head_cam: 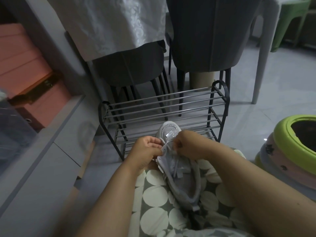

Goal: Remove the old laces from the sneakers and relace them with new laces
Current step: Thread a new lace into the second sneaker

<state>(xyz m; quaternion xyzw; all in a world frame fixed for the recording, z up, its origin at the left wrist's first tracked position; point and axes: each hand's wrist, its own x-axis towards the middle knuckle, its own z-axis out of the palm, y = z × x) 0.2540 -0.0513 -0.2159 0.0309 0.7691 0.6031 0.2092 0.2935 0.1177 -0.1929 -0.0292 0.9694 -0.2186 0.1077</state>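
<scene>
Resting on the lap's spotted cloth [153, 199], toe outward, the grey sneaker [177, 168] looks light and soft-sided, its thin limp lace [168, 147] best pinched near the eyelets, where the left hand [147, 147] and right hand [186, 142] each pinch it.

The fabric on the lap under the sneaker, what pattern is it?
Large cream circles on grey-green fabric, shown in the head view.

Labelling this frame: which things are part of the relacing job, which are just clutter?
In the job:
sneaker on the lap
lace
left hand, right hand, both at the lace near the toe

Clutter:
shoe rack
chairs
pink boxes
green-rimmed tubs
</scene>
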